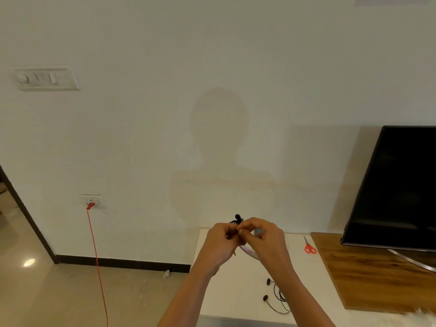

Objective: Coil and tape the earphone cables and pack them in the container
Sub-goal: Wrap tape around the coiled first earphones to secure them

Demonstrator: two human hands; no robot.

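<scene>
Count: you've got two earphone sets here. One is the black earphone cable bundle (237, 219) up in your hands, the other is a loose black earphone set (276, 296) on the white worktop (236, 291). There's also one pair of red-handled scissors (309, 247) and one round thing with pink lettering (249, 251), mostly hidden behind your hands, so I can't tell what it is.
Where the bundle sits: it's raised above the far end of the worktop, right between your two grips. One earbud pokes up just above your knuckles.
Left grip: your left hand (219, 244) has its fingers curled tight round the bundle, palm side facing right.
Right grip: your right hand (266, 239) is curled too, thumb and forefinger pinching in at the bundle where it meets the left hand. Both hands are touching.
Loose set: it lies uncoiled near the front of the worktop, beside your right forearm and well apart from the bundle. Two earbuds are showing.
Scissors: flat on the worktop, right of your hands, just beside the brown wooden board (377, 274) that carries the black flat screen (396, 185).
Wall side: one red cord (96, 256) is plugged into the white wall socket (93, 201) and hangs down to the floor.
</scene>
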